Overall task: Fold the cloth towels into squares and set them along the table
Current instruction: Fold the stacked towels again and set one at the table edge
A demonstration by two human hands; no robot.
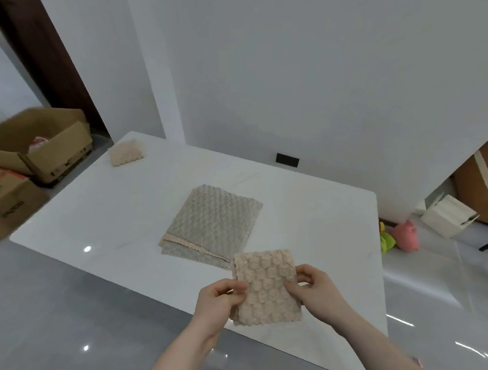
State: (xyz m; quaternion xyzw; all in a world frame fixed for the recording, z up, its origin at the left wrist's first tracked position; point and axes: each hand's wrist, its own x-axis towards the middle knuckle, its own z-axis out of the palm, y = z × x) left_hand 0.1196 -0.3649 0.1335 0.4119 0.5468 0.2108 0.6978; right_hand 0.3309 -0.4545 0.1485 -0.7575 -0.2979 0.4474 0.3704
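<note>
I hold a beige bubble-textured towel (266, 288), folded into a narrow rectangle, above the near edge of the white table (117, 211). My left hand (220, 297) pinches its left edge and my right hand (313, 288) pinches its right edge. Behind it on the table lies a flat stack of unfolded towels (210, 221), grey on top with a beige one showing underneath. A small folded beige towel square (126, 152) sits at the far left corner of the table.
Open cardboard boxes (35, 144) stand on the floor left of the table. A white box (448, 214) and pink and green plush toys (399, 236) lie on the floor to the right. A grey wall runs behind the table.
</note>
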